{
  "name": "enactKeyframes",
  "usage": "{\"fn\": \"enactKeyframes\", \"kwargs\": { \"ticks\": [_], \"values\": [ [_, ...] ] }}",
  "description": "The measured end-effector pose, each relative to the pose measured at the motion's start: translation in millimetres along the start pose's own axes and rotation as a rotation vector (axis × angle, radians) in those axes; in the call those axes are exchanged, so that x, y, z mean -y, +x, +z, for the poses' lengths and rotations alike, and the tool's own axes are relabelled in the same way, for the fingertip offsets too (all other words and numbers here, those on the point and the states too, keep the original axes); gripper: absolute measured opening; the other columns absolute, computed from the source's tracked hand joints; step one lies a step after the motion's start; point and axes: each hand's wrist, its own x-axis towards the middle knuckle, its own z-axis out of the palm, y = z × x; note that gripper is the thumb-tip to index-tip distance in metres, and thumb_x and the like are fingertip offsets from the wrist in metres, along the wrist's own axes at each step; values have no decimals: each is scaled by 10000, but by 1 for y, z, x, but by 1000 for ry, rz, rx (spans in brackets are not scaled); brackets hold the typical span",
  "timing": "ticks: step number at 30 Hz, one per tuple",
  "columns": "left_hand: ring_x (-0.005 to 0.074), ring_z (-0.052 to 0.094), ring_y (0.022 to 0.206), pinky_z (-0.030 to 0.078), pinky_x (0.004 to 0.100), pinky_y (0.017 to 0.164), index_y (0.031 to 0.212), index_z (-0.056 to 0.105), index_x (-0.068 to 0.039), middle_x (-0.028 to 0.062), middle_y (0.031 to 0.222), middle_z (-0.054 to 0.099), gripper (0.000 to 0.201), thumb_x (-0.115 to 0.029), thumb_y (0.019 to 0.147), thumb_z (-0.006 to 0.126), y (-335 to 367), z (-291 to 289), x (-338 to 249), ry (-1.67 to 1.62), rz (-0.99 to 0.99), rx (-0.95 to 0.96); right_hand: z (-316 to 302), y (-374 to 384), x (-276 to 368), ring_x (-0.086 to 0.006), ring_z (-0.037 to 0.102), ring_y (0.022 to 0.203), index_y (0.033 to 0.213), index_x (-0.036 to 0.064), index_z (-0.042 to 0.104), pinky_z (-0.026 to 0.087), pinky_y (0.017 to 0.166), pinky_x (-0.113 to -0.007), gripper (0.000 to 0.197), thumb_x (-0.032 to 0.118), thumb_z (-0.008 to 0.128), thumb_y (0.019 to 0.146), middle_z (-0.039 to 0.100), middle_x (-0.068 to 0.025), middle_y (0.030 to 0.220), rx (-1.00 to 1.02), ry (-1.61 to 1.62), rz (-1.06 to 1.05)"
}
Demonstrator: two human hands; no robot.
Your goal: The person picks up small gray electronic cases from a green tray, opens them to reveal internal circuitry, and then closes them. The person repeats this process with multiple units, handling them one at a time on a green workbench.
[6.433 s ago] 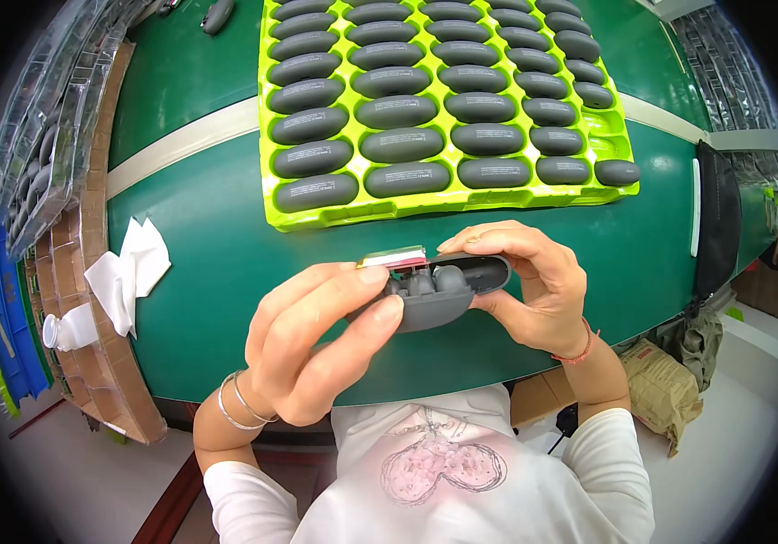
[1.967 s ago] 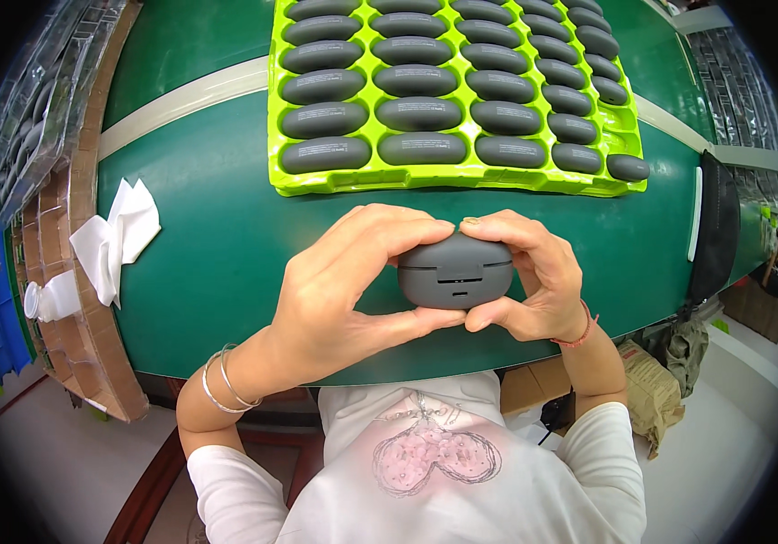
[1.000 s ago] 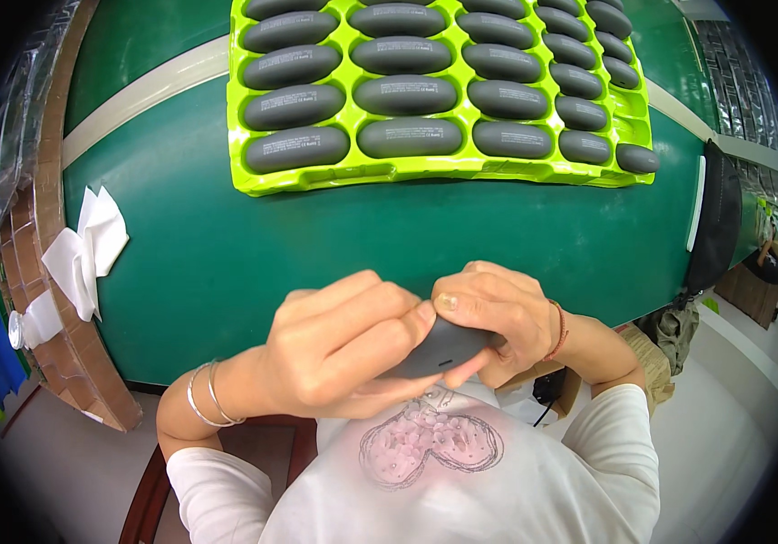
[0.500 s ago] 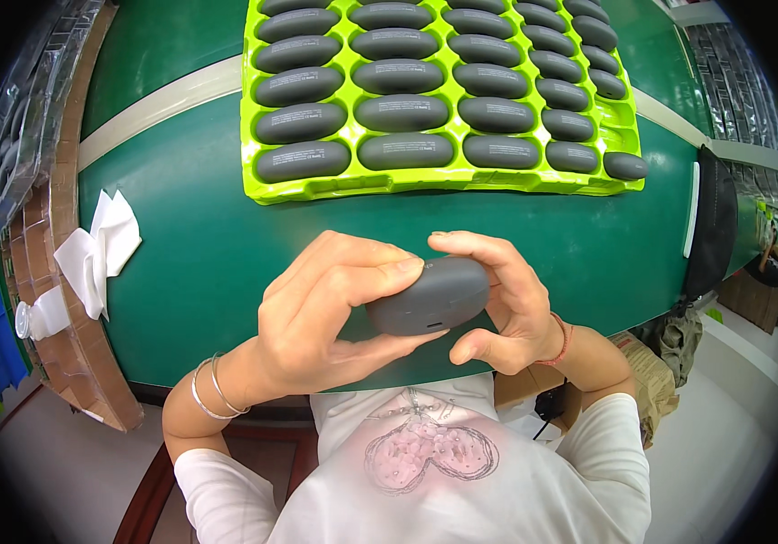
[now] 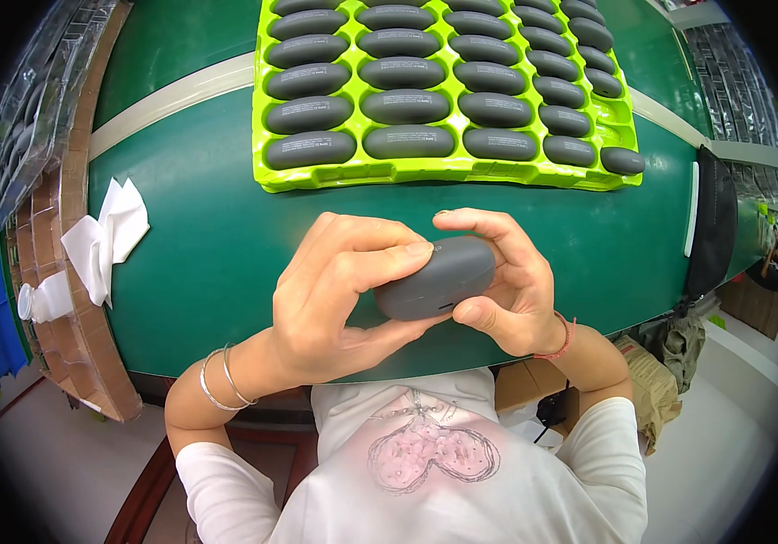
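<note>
A dark grey, smooth oval earbud charging case (image 5: pixel 443 276) is held up in front of my chest, over the near part of the green table. A small slot shows on the side facing me. My left hand (image 5: pixel 330 299) pinches the left end, thumb on top and fingers underneath. Around the right end curls my right hand (image 5: pixel 520 295); its thumb touches the lower edge, while the index fingertip stands off above the case. Beyond my hands, a bright green moulded tray (image 5: pixel 389 172) holds rows of similar grey cases, one at its near right corner (image 5: pixel 623 160) sitting askew.
Crumpled white cloths (image 5: pixel 103 238) lie at the table's left edge. Next to them is a brown cardboard divider box (image 5: pixel 103 335) with a white bottle (image 5: pixel 49 297). A black pouch (image 5: pixel 710 231) hangs at the right edge of the green table (image 5: pixel 198 263).
Both hands have risen slightly with the case, which is tilted more, its right end higher. My right thumb has come in against the case. The tray appears slightly shifted in view.
</note>
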Motion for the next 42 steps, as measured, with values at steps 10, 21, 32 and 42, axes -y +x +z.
{"fn": "enactKeyframes", "kwargs": {
  "ticks": [10,21,32,42],
  "values": [
    [262,603,852,485,352,746,1105,585,-47,129,1027,647,617,-111,571,888,14,-5,-3,-18,-10,31,-6,4,-5,-146,567,1077,1376,6,378,481,878,-298,513,242,566,961,560,-89,1186,20,402,246],
    [259,617,840,509,347,700,1088,660,-26,112,978,649,587,-181,561,870,13,-2,-8,-94,-49,74,-7,-1,-16,-111,528,991,1422,23,338,469,740,-270,573,434,349,1023,513,-52,1183,220,483,471],
    [227,613,837,491,305,685,1120,635,-10,115,994,669,547,-137,636,856,9,-3,-7,-26,-163,57,-3,1,-5,-235,590,1052,1413,-39,335,534,815,-347,700,481,465,964,534,-167,1255,114,266,254],
    [191,599,848,491,293,745,1101,634,0,101,1001,664,489,-104,671,842,7,-7,-4,-64,-260,58,-1,6,-5,-305,542,1184,1367,13,333,533,893,-429,563,432,401,997,479,-199,1303,7,452,261]
  ]
}}
